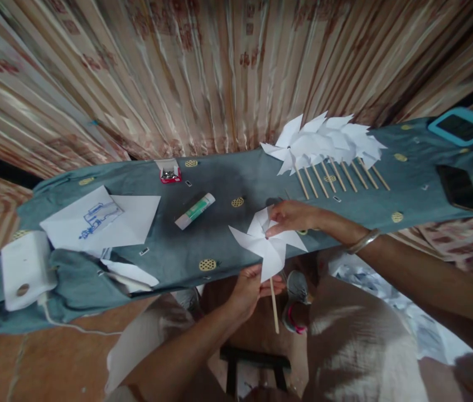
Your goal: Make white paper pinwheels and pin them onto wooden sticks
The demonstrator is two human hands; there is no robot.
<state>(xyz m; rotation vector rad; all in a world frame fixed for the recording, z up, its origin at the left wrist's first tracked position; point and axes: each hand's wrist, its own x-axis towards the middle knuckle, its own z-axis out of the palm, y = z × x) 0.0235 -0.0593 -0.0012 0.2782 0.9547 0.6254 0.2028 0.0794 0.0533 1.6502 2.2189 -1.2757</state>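
Observation:
A white paper pinwheel (273, 254) on a thin wooden stick (274, 307) is between my two hands, at the near edge of the cloth-covered table. My left hand (250, 290) is closed around the pinwheel from below, its fingers partly hidden behind the paper and stick. From the right, my right hand (289, 216) pinches at the pinwheel's middle, with finger and thumb on the paper by the centre. Farther back lies a row of several finished-looking white pinwheels (328, 139), overlapping, their sticks pointing toward me.
A glue stick (195, 211) and a small red box of metal pins (170, 172) lie left of centre. White paper sheets (136, 218), a white device with a cable (27, 268), a dark phone (458, 187) and a blue-framed timer (462, 126) are on the table (236, 178). A curtain hangs behind.

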